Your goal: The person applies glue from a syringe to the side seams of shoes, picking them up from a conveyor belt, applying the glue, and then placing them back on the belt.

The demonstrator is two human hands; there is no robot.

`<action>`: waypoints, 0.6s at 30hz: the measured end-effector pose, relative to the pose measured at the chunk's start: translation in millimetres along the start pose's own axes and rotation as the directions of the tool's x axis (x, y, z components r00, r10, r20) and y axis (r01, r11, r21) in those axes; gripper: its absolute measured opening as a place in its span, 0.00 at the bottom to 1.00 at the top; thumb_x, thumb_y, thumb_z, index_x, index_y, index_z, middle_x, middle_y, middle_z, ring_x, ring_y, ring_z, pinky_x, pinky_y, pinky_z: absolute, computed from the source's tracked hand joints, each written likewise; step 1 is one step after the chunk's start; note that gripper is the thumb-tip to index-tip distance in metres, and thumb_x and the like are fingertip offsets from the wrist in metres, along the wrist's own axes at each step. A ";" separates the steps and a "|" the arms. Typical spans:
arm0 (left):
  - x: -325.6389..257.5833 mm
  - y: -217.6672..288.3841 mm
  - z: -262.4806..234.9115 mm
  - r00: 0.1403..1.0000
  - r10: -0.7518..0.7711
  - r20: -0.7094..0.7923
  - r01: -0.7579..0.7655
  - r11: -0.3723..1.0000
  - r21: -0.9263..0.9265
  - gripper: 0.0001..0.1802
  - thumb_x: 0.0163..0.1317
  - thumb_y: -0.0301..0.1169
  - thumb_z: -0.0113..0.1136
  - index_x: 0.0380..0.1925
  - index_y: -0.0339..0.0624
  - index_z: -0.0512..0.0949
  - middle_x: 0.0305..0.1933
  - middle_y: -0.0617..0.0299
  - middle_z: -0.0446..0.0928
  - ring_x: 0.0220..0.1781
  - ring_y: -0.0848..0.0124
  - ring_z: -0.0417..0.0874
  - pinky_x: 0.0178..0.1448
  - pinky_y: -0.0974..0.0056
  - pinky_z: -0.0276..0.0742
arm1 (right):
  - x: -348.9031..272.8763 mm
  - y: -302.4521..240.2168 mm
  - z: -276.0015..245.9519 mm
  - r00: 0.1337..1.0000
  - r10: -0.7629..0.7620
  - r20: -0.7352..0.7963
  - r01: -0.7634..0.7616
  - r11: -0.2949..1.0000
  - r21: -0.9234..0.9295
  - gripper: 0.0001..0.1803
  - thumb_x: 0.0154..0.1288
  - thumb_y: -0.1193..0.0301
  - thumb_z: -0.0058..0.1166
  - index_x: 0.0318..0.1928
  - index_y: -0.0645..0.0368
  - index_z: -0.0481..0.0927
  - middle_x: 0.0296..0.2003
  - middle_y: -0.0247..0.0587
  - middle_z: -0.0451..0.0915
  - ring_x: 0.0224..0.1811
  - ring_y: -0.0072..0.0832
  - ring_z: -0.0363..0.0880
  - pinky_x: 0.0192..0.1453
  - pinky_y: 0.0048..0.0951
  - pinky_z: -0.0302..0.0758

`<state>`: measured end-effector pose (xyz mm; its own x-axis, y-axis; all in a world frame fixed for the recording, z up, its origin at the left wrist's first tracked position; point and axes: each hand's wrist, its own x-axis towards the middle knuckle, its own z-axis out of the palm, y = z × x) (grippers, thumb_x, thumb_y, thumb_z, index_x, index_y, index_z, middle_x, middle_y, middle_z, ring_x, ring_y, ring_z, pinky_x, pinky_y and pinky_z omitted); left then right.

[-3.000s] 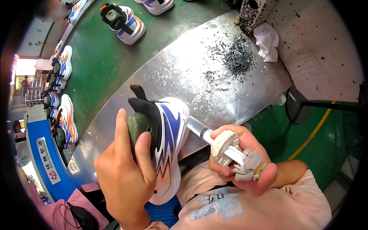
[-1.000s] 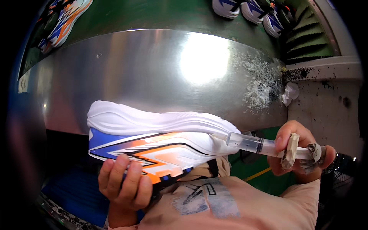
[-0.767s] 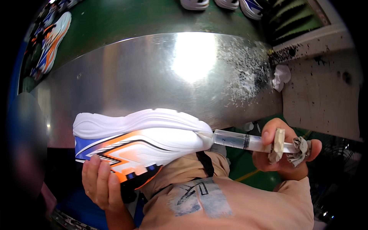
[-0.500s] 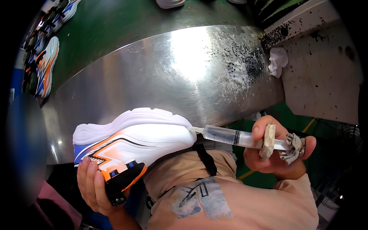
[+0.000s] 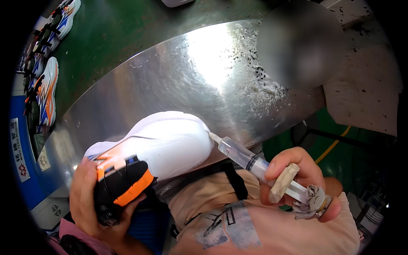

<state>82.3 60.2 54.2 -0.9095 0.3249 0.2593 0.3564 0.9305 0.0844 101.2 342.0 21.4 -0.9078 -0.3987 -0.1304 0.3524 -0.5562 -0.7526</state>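
1. One white shoe [image 5: 178, 140] with orange, blue and black parts tilts above the tabletop's near edge, at 8 o'clock in the view, its toe toward 2 o'clock.
2. Left hand [image 5: 87, 208]: its grip clasps the shoe's heel end, at the shoe's 8 o'clock.
3. Clear syringe [image 5: 242, 155]: its tip meets the toe's edge at the shoe's 2 o'clock.
4. Right hand [image 5: 309, 168]: its grip grasps the syringe around the wrapped collar, thumb against the plunger end.
5. Metal tabletop [image 5: 157, 85]: scraps [image 5: 264, 97] lie at the shoe's 2 o'clock.
6. Other shoes [image 5: 47, 95] line up toward 10 o'clock.
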 end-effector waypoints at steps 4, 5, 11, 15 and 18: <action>39.0 -8.5 0.0 0.993 0.001 0.114 0.022 0.980 -0.196 0.43 0.27 0.50 0.74 0.42 0.30 0.73 0.37 0.51 0.76 0.39 0.63 0.79 0.46 0.65 0.73 | -1.8 21.1 -11.5 0.980 -0.176 0.090 0.157 0.969 0.190 0.58 0.43 0.42 0.61 0.57 0.76 0.49 0.46 0.47 0.67 0.48 0.24 0.68 0.51 0.21 0.65; 51.2 -8.0 -2.3 0.982 -0.021 0.186 0.068 0.966 -0.248 0.43 0.25 0.48 0.76 0.40 0.30 0.72 0.35 0.54 0.76 0.38 0.66 0.78 0.45 0.67 0.73 | -2.5 20.7 -12.3 0.983 -0.170 0.071 0.157 0.975 0.157 0.57 0.42 0.41 0.61 0.57 0.75 0.49 0.44 0.46 0.67 0.45 0.23 0.68 0.49 0.20 0.65; 85.1 -26.5 -6.1 0.919 -0.170 0.355 0.330 0.824 -0.460 0.37 0.17 0.36 0.76 0.35 0.30 0.75 0.29 0.56 0.77 0.33 0.70 0.79 0.42 0.71 0.74 | 1.0 23.6 -17.3 0.975 -0.165 0.147 0.185 0.974 -0.134 0.54 0.38 0.39 0.60 0.52 0.71 0.56 0.34 0.44 0.72 0.30 0.21 0.70 0.34 0.19 0.69; 97.9 -30.9 -6.7 0.880 -0.207 0.427 0.417 0.766 -0.489 0.34 0.18 0.32 0.73 0.34 0.30 0.75 0.28 0.57 0.77 0.32 0.72 0.79 0.40 0.72 0.75 | -1.2 22.8 -34.3 0.949 -0.140 0.282 0.202 0.957 -0.207 0.54 0.39 0.40 0.61 0.52 0.74 0.59 0.40 0.48 0.73 0.39 0.26 0.75 0.41 0.21 0.72; 104.4 -35.9 -6.9 0.849 -0.197 0.490 0.447 0.762 -0.468 0.33 0.19 0.31 0.72 0.33 0.30 0.75 0.28 0.59 0.77 0.31 0.74 0.78 0.39 0.73 0.74 | 7.0 20.6 -37.8 0.931 -0.117 0.345 0.223 0.932 -0.285 0.55 0.38 0.38 0.61 0.53 0.73 0.58 0.41 0.47 0.72 0.41 0.24 0.73 0.42 0.20 0.70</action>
<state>-24.0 59.5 84.8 -0.9471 0.1757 -0.2684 -0.0349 0.7753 0.6306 93.4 355.4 -19.4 -0.8083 -0.5575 0.1894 0.0612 -0.3995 -0.9147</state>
